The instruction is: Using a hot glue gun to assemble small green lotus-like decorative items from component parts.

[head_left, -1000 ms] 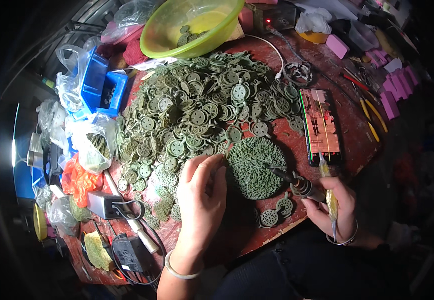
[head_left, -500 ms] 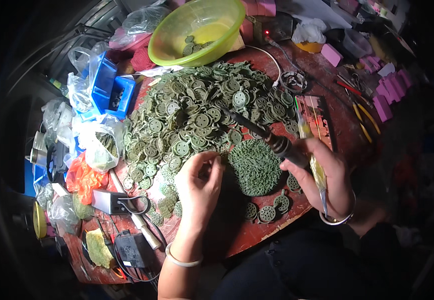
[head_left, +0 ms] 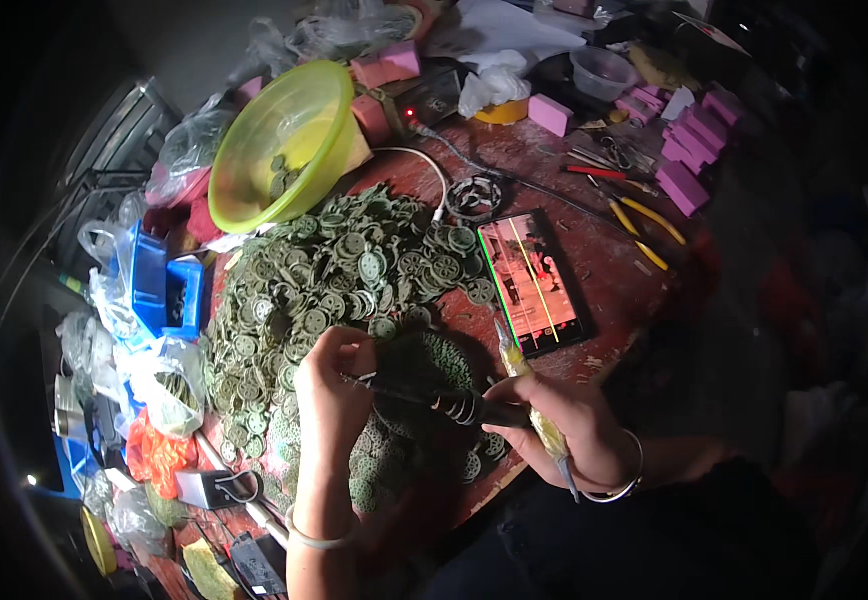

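My right hand (head_left: 579, 425) grips a dark soldering-iron-like tool (head_left: 459, 405), its thin end pointing left. Tucked in the same hand is a slender tool wrapped in yellow (head_left: 514, 360). My left hand (head_left: 326, 395) is closed in a pinch beside the iron's thin end; whatever sits between its fingertips is too small to make out. Beneath the iron lies a textured green lump (head_left: 449, 362), partly in shadow. A large heap of round openwork green pieces (head_left: 299, 280) spreads beyond my left hand. More green pieces (head_left: 379, 465) lie close to my left wrist.
A tilted yellow-green basin (head_left: 329, 150) with a few pieces stands at the back. A phone-like screen (head_left: 534, 285) lies right of the heap. Yellow-handled pliers (head_left: 649, 240) and pink blocks (head_left: 684, 185) are farther right. Blue bins (head_left: 189, 300) and plastic bags line the left.
The view has shifted, so table things sit farther left and the screen shows fully. The iron has come down and left, its thin end now beside my left fingers.
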The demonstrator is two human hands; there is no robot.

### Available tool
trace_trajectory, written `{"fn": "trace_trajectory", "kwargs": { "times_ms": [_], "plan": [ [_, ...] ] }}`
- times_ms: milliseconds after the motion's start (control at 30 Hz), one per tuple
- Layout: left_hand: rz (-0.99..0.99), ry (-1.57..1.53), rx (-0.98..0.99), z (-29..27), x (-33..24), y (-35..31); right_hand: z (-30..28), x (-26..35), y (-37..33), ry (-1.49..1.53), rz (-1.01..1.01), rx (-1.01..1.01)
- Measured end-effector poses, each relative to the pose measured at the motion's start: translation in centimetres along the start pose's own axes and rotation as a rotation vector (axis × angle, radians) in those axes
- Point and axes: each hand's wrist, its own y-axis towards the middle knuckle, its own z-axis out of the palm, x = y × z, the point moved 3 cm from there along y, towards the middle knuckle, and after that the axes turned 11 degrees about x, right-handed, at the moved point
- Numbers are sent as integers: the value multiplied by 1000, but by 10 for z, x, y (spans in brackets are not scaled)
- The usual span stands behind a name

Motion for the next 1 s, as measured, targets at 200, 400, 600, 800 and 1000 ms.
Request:
{"fn": "trace_trajectory", "kwargs": {
  "times_ms": [200, 400, 600, 800, 1000],
  "plan": [
    [16, -20, 16, 8, -4, 5, -4, -9, -3, -55, 19, 35],
    [65, 85, -25, 16, -7, 16, -5, -8, -2, -17, 25, 18],
    [176, -48, -203, 12, -19, 2, -11, -12, -6, 30, 69, -22],
    [184, -307, -152, -1, -12, -49, -7, -15, -3, 29, 58, -56],
    [53, -629, 23, 16, -13, -78, 11, 5, 27, -97, -54, 3]
  ]
}}
